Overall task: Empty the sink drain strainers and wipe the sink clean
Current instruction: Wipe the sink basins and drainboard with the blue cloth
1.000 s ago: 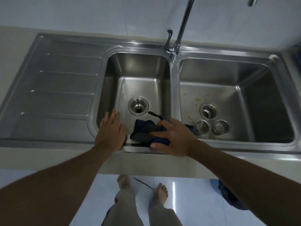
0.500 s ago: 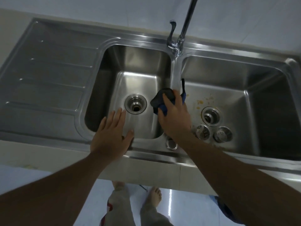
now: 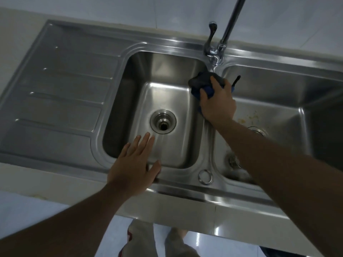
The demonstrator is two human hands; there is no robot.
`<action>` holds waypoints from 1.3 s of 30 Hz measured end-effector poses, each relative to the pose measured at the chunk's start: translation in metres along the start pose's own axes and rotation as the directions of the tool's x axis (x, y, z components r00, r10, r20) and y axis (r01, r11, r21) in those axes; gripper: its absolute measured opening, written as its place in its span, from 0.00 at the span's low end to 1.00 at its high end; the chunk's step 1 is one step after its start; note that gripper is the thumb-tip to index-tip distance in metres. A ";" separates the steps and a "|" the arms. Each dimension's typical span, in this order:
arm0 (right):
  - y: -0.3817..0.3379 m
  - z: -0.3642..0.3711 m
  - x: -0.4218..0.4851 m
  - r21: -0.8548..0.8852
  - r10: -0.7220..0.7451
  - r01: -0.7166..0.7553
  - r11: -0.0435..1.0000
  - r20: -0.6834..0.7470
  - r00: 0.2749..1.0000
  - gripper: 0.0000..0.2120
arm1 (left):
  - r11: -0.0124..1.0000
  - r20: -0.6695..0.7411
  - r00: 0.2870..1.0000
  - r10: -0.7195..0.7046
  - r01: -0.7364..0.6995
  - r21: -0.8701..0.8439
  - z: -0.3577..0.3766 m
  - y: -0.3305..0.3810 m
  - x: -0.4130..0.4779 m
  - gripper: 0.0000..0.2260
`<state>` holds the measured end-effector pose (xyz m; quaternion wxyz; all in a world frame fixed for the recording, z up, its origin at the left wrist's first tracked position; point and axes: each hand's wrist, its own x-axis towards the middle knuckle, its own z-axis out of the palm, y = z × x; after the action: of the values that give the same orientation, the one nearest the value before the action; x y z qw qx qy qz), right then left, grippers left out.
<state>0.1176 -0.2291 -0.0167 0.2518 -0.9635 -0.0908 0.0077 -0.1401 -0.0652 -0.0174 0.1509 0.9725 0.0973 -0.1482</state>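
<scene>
Bunched dark-blue cloth [image 3: 202, 84], right hand [image 3: 217, 102] gripping, perhaps on divider

L basin [image 3: 167, 97] open, faucet [image 3: 225, 37] at divider rear

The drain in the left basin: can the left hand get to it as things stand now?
Probably yes. The left hand is open at the front edge of the basin, pointing toward the drain, with bare steel between them. The right hand and cloth are away at the divider.
</scene>
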 end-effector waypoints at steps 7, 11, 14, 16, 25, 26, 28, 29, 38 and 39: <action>-0.014 0.004 0.056 0.058 0.193 -0.192 0.980 -0.014 0.981 0.25 | 1.000 -0.001 1.000 0.019 -0.019 -0.017 0.000 0.000 0.001 0.34; 0.005 0.007 0.019 -0.102 -0.182 0.180 0.978 -0.009 0.983 0.23 | 1.000 -0.001 1.000 0.020 -0.020 -0.007 0.000 0.000 0.001 0.33; 0.008 0.007 0.029 -0.069 -0.196 0.195 0.978 -0.015 0.980 0.22 | 1.000 -0.001 1.000 0.018 -0.018 0.004 -0.002 -0.002 0.000 0.33; 0.004 0.010 0.037 -0.014 -0.074 0.074 0.997 -0.028 0.997 0.25 | 1.000 -0.002 1.000 0.020 -0.020 -0.001 -0.001 -0.001 0.000 0.33; 0.033 -0.006 -0.054 0.056 -0.362 0.359 0.932 0.058 0.930 0.23 | 1.000 0.007 1.000 0.005 -0.005 0.011 -0.001 -0.003 0.000 0.33; 0.034 -0.007 -0.053 0.053 -0.367 0.364 0.930 0.067 0.928 0.23 | 1.000 0.007 1.000 0.002 -0.002 0.014 -0.002 -0.004 0.001 0.33; 0.031 -0.008 -0.042 0.050 -0.271 0.268 0.962 0.062 0.961 0.24 | 1.000 0.002 1.000 0.005 -0.005 0.013 -0.001 -0.002 0.000 0.33; 0.027 -0.007 -0.037 0.059 -0.194 0.191 0.980 0.049 0.980 0.24 | 1.000 -0.003 1.000 0.005 -0.005 0.007 -0.001 -0.002 0.000 0.33; 0.029 -0.021 -0.138 -0.058 -0.274 0.284 0.957 0.140 0.952 0.24 | 1.000 0.002 1.000 0.000 0.000 0.002 -0.005 0.001 -0.002 0.33; 0.031 -0.025 -0.150 -0.067 -0.309 0.323 0.944 0.163 0.937 0.22 | 1.000 0.006 1.000 -0.009 0.009 0.019 -0.005 0.002 -0.001 0.32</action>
<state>-0.0235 -0.2942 -0.0145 0.1970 -0.9437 -0.2635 0.0354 -0.1397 -0.0655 -0.0116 0.1410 0.9731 0.1000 -0.1526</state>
